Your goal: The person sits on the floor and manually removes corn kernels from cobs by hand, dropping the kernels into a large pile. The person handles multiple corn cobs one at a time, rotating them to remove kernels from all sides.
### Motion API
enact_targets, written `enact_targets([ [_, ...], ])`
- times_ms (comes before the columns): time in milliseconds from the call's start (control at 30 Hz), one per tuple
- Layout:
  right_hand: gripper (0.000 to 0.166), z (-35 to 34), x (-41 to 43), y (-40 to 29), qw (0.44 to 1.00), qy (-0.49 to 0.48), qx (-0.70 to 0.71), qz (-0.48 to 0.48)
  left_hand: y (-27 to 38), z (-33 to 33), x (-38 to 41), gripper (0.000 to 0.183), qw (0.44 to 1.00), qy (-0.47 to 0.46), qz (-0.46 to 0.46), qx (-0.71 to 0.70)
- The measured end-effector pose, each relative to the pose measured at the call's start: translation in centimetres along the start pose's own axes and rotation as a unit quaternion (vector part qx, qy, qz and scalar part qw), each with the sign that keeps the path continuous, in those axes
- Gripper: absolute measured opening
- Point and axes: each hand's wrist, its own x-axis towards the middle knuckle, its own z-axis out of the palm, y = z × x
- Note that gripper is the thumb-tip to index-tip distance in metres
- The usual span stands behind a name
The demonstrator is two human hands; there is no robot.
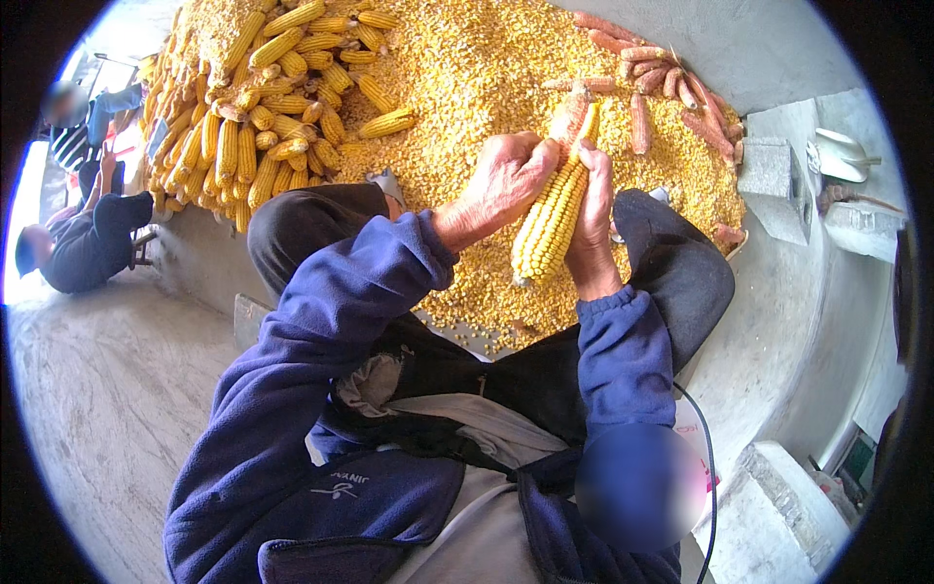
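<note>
A yellow corn ear (pixel 552 226) slants between my hands above the loose kernels. My right hand (pixel 595 197) grips it along its right side, with the thumb near its upper part. My left hand (pixel 507 179) is curled against the ear's upper left side, its thumb pressing on it. Above the thumbs, a reddish bare cob surface (pixel 571 117) shows beside a remaining strip of yellow kernels. Whether this is the same ear or a separate cob held against it, I cannot tell. Loose corn kernels (pixel 467 80) spread beneath and beyond both hands.
Unshelled corn ears (pixel 273 131) are heaped at the upper left. Several bare reddish cobs (pixel 660 73) lie at the upper right. Concrete blocks (pixel 770 175) stand on the right. A seated person (pixel 95 233) is at the far left. A black cable (pixel 709 452) runs down by my right side.
</note>
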Motion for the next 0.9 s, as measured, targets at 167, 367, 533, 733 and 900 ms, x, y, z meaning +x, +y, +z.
enact_targets([
  [167, 0.024, -0.5, 0.4, -0.6, 0.999, -0.007, 0.041, 0.011, 0.3, 0.1, 0.2, 0.056, 0.996, -0.052, 0.005, -0.068],
  [367, 0.028, 0.7, 0.0, -1.4, 0.999, -0.024, 0.046, -0.014, 0.0, -0.5, 0.7, 0.063, 0.995, -0.083, -0.001, 0.054],
  [533, 0.030, 0.0, 0.2, -1.2, 0.998, 0.014, -0.060, -0.003, 0.2, -0.1, 0.1, 0.050, 0.996, -0.088, -0.009, -0.009],
  [733, 0.028, -0.1, -0.1, -0.9, 0.999, 0.007, -0.052, 0.007, -0.7, -0.3, 0.2, 0.035, 0.982, -0.054, 0.127, 0.128],
  [900, 0.025, -0.4, 0.2, -0.9, 1.000, -0.019, -0.007, -0.009, 0.0, 0.1, 0.2, 0.039, 0.997, -0.042, 0.039, 0.049],
])
